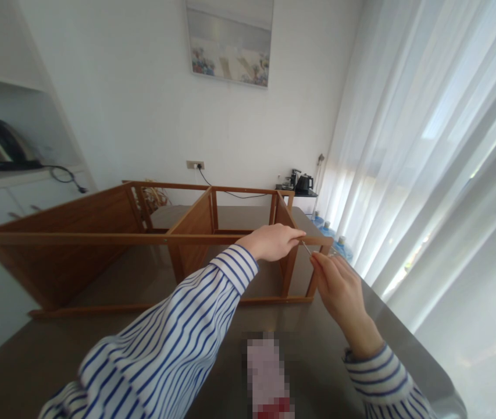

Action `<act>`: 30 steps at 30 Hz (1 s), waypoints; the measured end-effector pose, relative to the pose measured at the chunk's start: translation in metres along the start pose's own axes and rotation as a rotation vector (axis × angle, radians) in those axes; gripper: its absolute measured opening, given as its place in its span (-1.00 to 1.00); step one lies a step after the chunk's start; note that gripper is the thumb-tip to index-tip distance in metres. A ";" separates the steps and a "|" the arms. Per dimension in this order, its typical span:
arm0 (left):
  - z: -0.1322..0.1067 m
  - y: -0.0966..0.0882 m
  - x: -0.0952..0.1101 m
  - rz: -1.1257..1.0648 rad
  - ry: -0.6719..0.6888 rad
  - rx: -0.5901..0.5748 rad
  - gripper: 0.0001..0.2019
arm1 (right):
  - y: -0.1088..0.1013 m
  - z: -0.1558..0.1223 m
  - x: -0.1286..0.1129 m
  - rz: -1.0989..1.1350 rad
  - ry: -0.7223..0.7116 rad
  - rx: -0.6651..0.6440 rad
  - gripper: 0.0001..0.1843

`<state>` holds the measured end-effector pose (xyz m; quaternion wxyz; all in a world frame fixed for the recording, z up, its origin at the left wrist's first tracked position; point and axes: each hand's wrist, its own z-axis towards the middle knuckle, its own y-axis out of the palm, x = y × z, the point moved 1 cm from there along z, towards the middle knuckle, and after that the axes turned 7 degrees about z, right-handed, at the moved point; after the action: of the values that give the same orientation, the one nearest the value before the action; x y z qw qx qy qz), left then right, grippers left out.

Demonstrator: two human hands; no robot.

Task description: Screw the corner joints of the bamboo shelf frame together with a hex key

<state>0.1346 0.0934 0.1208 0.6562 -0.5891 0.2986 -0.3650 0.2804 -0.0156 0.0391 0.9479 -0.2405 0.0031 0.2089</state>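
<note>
A brown wooden shelf unit (112,238) lies on its side on the table, with its long rails running left to right. Near the right end of the front upper rail, my left hand (274,240) grips the wood from above, its fingertips pointing right. My right hand (339,285) is closed around a tool with a thin metal shaft (307,248). The shaft's tip meets the rail just below my left fingertips. Most of the tool is hidden in my right hand, so its exact kind is unclear.
Beneath everything is a grey-brown tabletop (317,349), where a blurred-out pinkish object (267,372) lies in front. Sheer curtains (426,145) hang at right, with several water bottles (341,247) along them. A kettle (1,142) stands at far left.
</note>
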 end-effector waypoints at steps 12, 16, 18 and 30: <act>0.001 0.001 -0.001 0.004 0.001 0.001 -0.55 | 0.014 0.004 -0.023 0.840 0.762 -0.011 -0.70; 0.001 0.001 -0.001 0.009 -0.003 -0.007 -0.56 | 0.018 0.008 -0.025 1.155 0.891 0.039 -0.66; 0.001 0.001 -0.001 0.013 -0.002 -0.015 -0.55 | 0.018 0.008 -0.024 1.177 0.882 0.034 -0.64; 0.000 0.000 -0.001 0.000 0.012 -0.016 -0.54 | 0.011 0.004 -0.008 0.909 0.595 -0.107 -0.62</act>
<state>0.1345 0.0940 0.1210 0.6496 -0.5920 0.3055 -0.3663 0.2685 -0.0077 0.0383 0.7069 -0.3113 0.3641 0.5205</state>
